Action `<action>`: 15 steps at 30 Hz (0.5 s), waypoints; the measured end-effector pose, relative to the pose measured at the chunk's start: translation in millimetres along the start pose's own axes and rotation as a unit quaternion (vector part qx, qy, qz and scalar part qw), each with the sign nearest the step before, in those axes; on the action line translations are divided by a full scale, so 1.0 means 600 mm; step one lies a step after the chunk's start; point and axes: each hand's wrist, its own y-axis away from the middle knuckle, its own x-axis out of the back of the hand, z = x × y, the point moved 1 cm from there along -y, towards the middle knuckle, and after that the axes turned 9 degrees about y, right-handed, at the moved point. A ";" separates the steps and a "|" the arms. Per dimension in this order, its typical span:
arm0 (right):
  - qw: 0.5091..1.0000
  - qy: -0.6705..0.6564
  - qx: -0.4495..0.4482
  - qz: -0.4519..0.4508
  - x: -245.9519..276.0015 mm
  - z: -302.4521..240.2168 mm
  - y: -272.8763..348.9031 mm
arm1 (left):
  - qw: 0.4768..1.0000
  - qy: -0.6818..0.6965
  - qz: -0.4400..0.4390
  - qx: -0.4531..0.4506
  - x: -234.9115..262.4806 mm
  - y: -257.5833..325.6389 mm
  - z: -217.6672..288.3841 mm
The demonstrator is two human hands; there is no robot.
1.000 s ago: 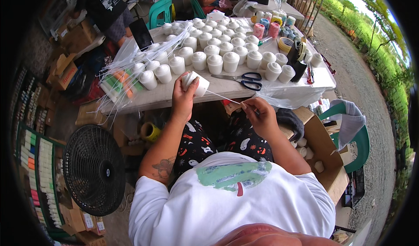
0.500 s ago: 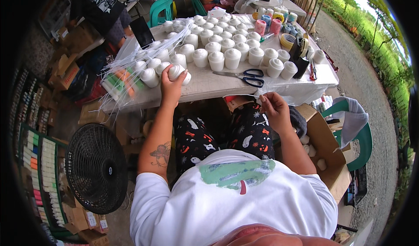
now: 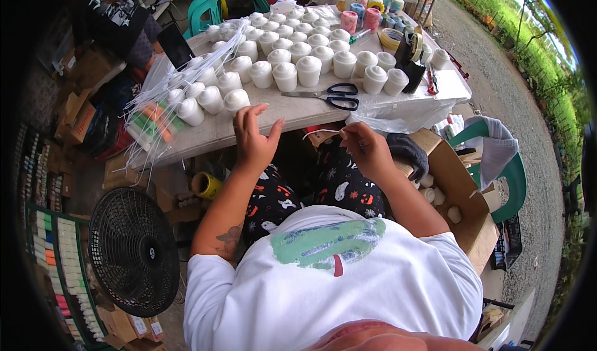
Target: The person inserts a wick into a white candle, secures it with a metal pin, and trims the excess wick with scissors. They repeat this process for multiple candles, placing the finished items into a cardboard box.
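My left hand (image 3: 254, 140) is empty, its fingers apart, just in front of a white, cup-shaped candle (image 3: 236, 101) with a domed top at the table's near edge. My right hand (image 3: 368, 150) pinches a short, bent piece of white wick (image 3: 319, 131) between thumb and finger, over my lap. Many similar white candles (image 3: 285, 76) stand in rows on the table (image 3: 267, 99). A loose bundle of long white wicks (image 3: 149, 96) lies across the table's left end. Scissors with dark blue handles (image 3: 341, 96) rest near the front edge, blades pointing left.
A tape dispenser (image 3: 409, 55) and a yellowish tape roll (image 3: 391, 38) are at the right. Painted candles (image 3: 349, 21) stand behind. A black fan (image 3: 134, 251) is at my left, an open cardboard box (image 3: 457, 186) at my right. Other people sit or stand beyond the table.
My left hand has set its candle down at the table's edge and let go, moving toward my right hand. My right hand has come left, still pinching the wick. The view has shifted slightly.
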 end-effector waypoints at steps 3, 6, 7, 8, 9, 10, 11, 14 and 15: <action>0.972 0.091 0.196 0.093 -0.025 -0.018 -0.019 | 0.751 0.425 -0.299 0.408 -0.014 0.025 0.060; 0.949 0.116 0.285 0.071 -0.059 -0.033 -0.021 | 0.687 0.547 -0.151 0.453 -0.030 0.027 0.066; 0.942 0.112 0.314 0.045 -0.071 -0.032 -0.016 | 0.679 0.558 -0.138 0.456 -0.030 0.025 0.057; 0.946 0.115 0.304 0.016 -0.079 -0.030 -0.016 | 0.671 0.569 -0.125 0.459 -0.030 0.025 0.043; 0.946 0.093 0.309 -0.020 -0.078 -0.024 -0.026 | 0.662 0.580 -0.112 0.462 -0.030 0.024 0.031; 0.946 0.072 0.313 -0.052 -0.069 -0.025 -0.040 | 0.678 0.568 -0.112 0.452 -0.030 0.022 0.025; 0.959 0.047 0.278 -0.026 -0.051 -0.026 -0.063 | 0.694 0.554 -0.109 0.447 -0.023 0.026 0.021; 0.980 0.053 0.164 0.096 0.035 -0.003 -0.199 | 0.861 0.401 -0.089 0.300 -0.013 0.018 -0.035; 0.978 0.093 0.132 0.135 0.060 0.016 -0.256 | 0.908 0.338 -0.074 0.235 -0.008 -0.002 -0.047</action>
